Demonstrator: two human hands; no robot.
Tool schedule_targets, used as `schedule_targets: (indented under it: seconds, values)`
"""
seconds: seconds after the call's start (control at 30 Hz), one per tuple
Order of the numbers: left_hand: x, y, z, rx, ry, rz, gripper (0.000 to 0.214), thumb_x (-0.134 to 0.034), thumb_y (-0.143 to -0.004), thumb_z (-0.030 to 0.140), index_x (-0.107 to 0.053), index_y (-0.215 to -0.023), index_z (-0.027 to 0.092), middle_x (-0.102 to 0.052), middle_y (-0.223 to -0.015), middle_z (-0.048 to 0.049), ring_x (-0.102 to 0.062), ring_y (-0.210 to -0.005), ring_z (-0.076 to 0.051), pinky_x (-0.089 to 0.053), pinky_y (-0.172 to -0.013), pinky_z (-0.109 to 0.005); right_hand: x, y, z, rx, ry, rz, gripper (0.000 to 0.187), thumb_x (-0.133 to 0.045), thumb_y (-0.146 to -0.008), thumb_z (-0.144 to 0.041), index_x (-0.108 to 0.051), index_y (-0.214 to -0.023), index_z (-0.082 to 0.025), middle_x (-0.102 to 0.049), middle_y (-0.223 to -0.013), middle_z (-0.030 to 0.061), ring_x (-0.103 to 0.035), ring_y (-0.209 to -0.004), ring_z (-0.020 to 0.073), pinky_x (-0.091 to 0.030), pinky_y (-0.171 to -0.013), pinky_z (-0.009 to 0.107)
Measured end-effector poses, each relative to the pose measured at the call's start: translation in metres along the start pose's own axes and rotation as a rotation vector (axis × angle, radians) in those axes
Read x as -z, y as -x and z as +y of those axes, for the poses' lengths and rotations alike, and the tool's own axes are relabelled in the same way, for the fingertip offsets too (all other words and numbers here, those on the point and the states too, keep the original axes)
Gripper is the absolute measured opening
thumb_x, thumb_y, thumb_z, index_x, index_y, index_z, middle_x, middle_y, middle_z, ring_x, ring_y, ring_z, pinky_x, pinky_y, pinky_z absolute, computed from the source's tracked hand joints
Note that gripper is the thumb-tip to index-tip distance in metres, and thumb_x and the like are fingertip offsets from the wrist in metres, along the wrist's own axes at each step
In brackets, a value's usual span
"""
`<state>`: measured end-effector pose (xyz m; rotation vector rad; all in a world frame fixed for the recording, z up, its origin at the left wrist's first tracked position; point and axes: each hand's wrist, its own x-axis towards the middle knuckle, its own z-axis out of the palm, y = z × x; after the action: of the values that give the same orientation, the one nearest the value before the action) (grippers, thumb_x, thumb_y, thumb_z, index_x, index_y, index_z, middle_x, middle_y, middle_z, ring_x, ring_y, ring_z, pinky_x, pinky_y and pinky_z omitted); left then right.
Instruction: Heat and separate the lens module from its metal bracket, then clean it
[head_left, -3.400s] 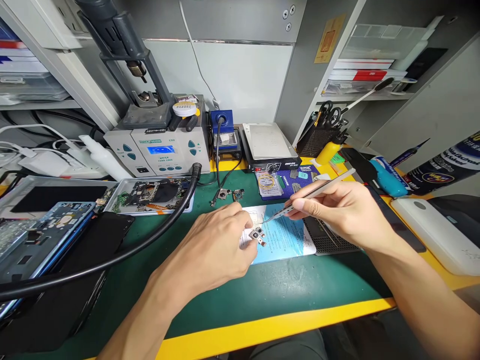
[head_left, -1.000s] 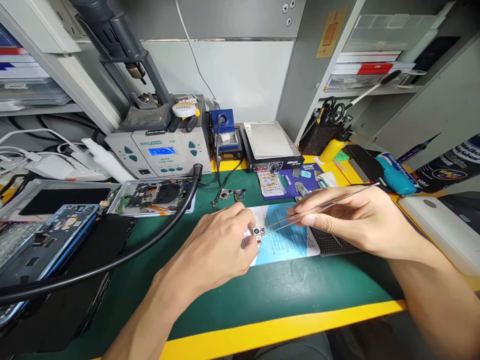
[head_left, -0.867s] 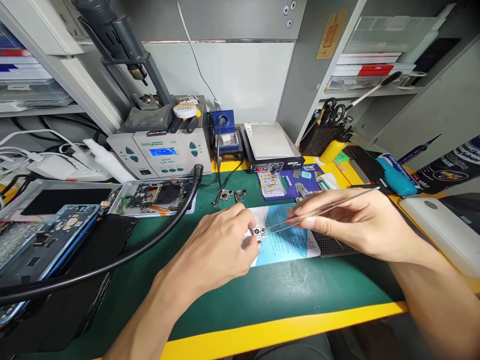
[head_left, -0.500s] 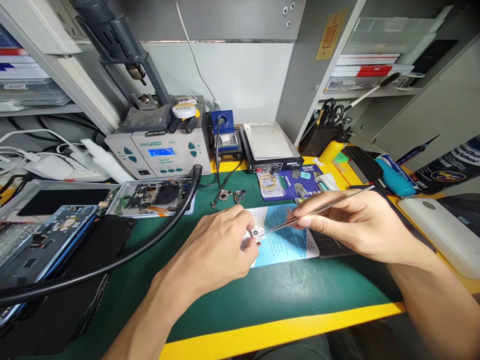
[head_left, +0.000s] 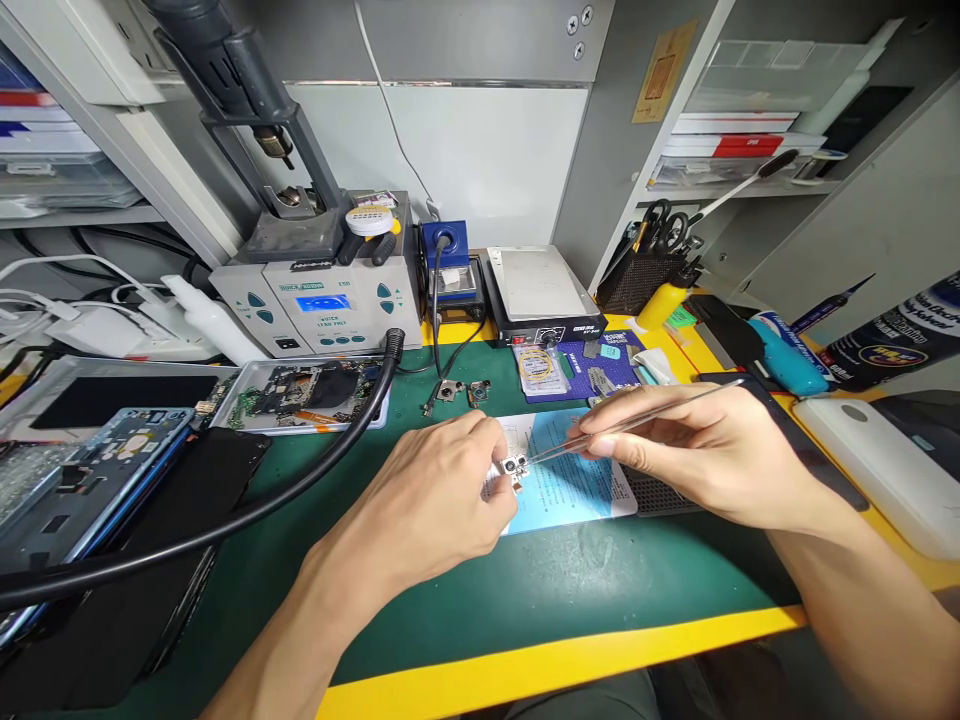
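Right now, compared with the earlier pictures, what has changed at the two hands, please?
The tips of the tweezers in the right hand came nearer the person, from beyond the small camera module to its right side; spread a second ago, they are now close together. The module has turned a little. Nothing was newly grasped or released. Unchanged: the left hand pinches the module; two loose modules lie behind.

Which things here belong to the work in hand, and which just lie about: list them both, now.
In use:
small camera module, pinched in the left hand
tweezers, held in the right hand, tips at the module
probably the blue-and-white card below

Apparently just lying about:
yellow bottle
mesh holder of tools
blue phone frame, far left
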<state>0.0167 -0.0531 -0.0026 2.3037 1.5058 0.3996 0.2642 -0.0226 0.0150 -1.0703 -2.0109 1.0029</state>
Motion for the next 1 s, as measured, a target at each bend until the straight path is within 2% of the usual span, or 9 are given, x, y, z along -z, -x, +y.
schedule_targets:
  seconds: [0.2,0.33,0.5,0.57,0.73,0.9,1.0]
  values:
    - [0.000,0.001,0.000,0.017,-0.004,-0.012,0.005,-0.057,-0.087,0.025,-0.052,-0.085,0.024,-0.063,-0.085,0.0026,-0.058,-0.074,-0.018,-0.038,-0.063,-0.033,0.000,-0.002,-0.002,0.010,0.027,0.024,0.010,-0.077,-0.086,-0.034,-0.084,-0.080,-0.030,-0.082,-0.092,0.0029,-0.078,-0.081,0.0259,-0.063,-0.058,0.032]
    - [-0.001,0.003,-0.003,0.026,0.003,-0.013,0.007,-0.057,-0.087,0.026,-0.050,-0.087,0.025,-0.063,-0.084,0.0038,-0.058,-0.073,-0.018,-0.038,-0.063,-0.033,0.003,-0.003,0.001,0.021,-0.018,0.075,0.007,-0.079,-0.085,-0.034,-0.083,-0.079,-0.031,-0.081,-0.093,0.0013,-0.077,-0.080,0.0245,-0.063,-0.060,0.034]
    - [-0.002,0.003,-0.004,0.003,0.023,0.009,0.008,-0.057,-0.087,0.027,-0.049,-0.088,0.026,-0.063,-0.086,0.0043,-0.057,-0.071,-0.017,-0.037,-0.060,-0.033,0.007,-0.007,0.002,0.009,0.003,0.135,0.015,-0.080,-0.085,-0.033,-0.080,-0.069,-0.034,-0.080,-0.085,-0.0006,-0.076,-0.084,0.0243,-0.065,-0.064,0.035]
    - [-0.002,0.003,-0.004,0.001,0.026,0.015,0.007,-0.057,-0.088,0.026,-0.050,-0.089,0.026,-0.063,-0.086,0.0041,-0.058,-0.072,-0.017,-0.037,-0.061,-0.032,0.006,-0.008,0.002,-0.003,-0.006,0.112,0.013,-0.079,-0.085,-0.034,-0.081,-0.072,-0.033,-0.080,-0.088,0.0000,-0.076,-0.081,0.0243,-0.066,-0.063,0.036]
    - [0.000,0.003,-0.007,0.017,0.016,0.019,0.010,-0.055,-0.087,0.024,-0.054,-0.097,0.026,-0.065,-0.093,0.0026,-0.062,-0.078,-0.019,-0.041,-0.066,-0.033,0.008,-0.006,0.001,-0.038,0.047,0.038,0.023,-0.079,-0.084,-0.037,-0.078,-0.063,-0.028,-0.081,-0.094,0.0021,-0.077,-0.082,0.0269,-0.064,-0.060,0.037]
    - [-0.001,0.002,-0.005,0.026,0.007,0.055,0.014,-0.058,-0.088,0.031,-0.055,-0.101,0.027,-0.064,-0.093,0.0022,-0.063,-0.081,-0.020,-0.043,-0.068,-0.034,0.010,-0.006,0.002,0.000,-0.013,0.126,0.025,-0.083,-0.081,-0.036,-0.076,-0.060,-0.024,-0.081,-0.087,0.0040,-0.077,-0.086,0.0291,-0.064,-0.063,0.035]
    - [-0.004,0.002,0.001,0.046,0.005,0.051,0.017,-0.062,-0.088,0.038,-0.055,-0.100,0.028,-0.064,-0.095,0.0019,-0.064,-0.087,-0.022,-0.044,-0.072,-0.036,0.006,-0.007,0.004,-0.027,-0.050,0.115,0.019,-0.082,-0.082,-0.035,-0.080,-0.068,-0.023,-0.081,-0.090,0.0050,-0.077,-0.083,0.0271,-0.063,-0.061,0.032]
